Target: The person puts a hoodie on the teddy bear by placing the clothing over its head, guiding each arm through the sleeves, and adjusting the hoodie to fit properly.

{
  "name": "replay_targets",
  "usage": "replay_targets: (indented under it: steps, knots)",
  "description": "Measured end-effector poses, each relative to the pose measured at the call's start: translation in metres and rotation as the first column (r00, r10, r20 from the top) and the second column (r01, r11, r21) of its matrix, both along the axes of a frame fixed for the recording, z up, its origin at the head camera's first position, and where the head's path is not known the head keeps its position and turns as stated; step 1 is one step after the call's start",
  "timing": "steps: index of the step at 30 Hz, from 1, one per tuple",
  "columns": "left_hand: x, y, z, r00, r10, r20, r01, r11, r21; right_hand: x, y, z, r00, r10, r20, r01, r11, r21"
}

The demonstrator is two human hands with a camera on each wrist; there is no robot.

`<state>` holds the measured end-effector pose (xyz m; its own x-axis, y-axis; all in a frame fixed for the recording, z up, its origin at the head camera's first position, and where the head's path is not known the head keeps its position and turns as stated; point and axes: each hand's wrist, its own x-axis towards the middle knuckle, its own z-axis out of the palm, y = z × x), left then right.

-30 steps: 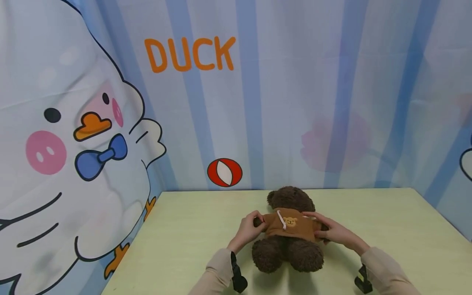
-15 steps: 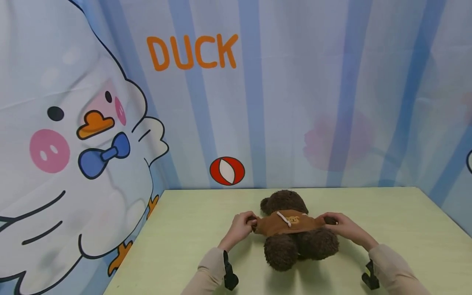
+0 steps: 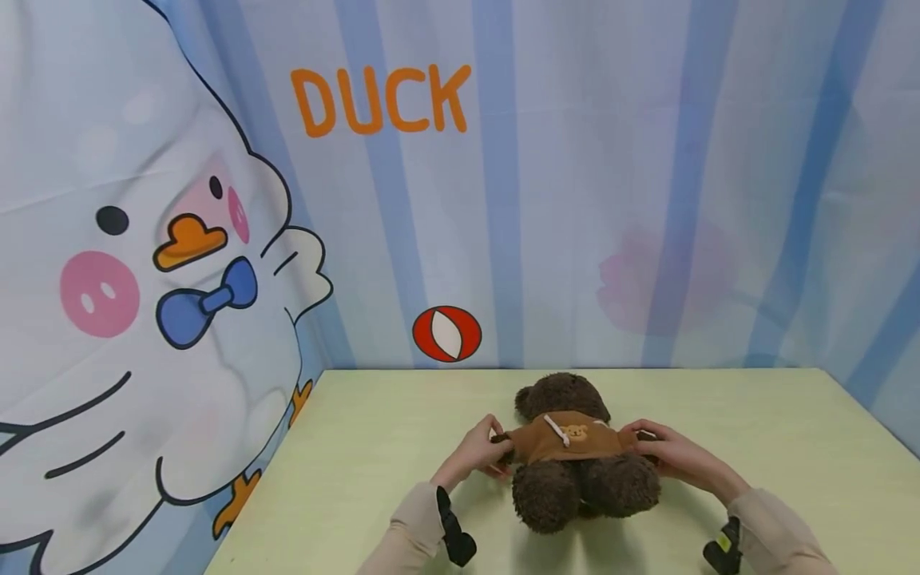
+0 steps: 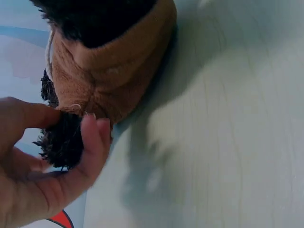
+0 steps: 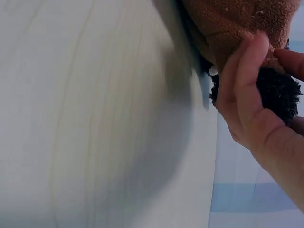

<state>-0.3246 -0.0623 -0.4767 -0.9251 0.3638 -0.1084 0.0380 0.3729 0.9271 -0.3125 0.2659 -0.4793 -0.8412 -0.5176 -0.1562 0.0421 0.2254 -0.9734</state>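
Note:
A dark brown teddy bear in a brown hoodie lies on its back on the table, head toward the back wall and feet toward me. The hoodie carries a small bear-face patch and a white drawstring. My left hand pinches the bear's paw at the left sleeve end; the left wrist view shows thumb and fingers round the dark furry paw. On the other side my right hand holds the opposite paw at the cuff, and its dark fur shows between the fingers in the right wrist view.
The pale yellow-green table ends at a fabric backdrop with blue stripes. Printed on it are a large white duck, orange lettering and a red-and-white ball. Each wrist wears a black strap.
The bear's arms were drawn out sideways and its body swung slightly. Since half a second ago, my left hand has come inward a little while both hands keep holding the paws.

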Motion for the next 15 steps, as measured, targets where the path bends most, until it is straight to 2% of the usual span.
replay_targets:
  steps: [4, 6, 12, 13, 15]
  knots:
    - [0.002, 0.006, 0.003, 0.999, 0.012, 0.037, -0.011, 1.000, -0.017, 0.001, -0.007, 0.005, 0.999, -0.040, 0.034, 0.040, 0.999, -0.012]
    - [0.002, 0.011, 0.003, 0.998, 0.029, 0.055, -0.027, 0.999, -0.028, 0.002, -0.009, 0.005, 0.998, -0.058, 0.023, 0.058, 0.998, 0.005]
    - [0.004, 0.025, 0.006, 0.977, 0.157, 0.143, -0.149, 0.987, -0.061, 0.003, -0.016, 0.002, 0.992, -0.121, -0.034, 0.123, 0.989, 0.076]
    - [0.004, 0.026, 0.006, 0.976, 0.161, 0.144, -0.152, 0.986, -0.072, 0.003, -0.017, 0.002, 0.991, -0.128, -0.042, 0.131, 0.988, 0.086]
    - [0.002, 0.026, 0.004, 0.986, 0.122, 0.117, -0.113, 0.990, -0.084, 0.003, -0.018, 0.002, 0.989, -0.135, -0.057, 0.141, 0.985, 0.098]
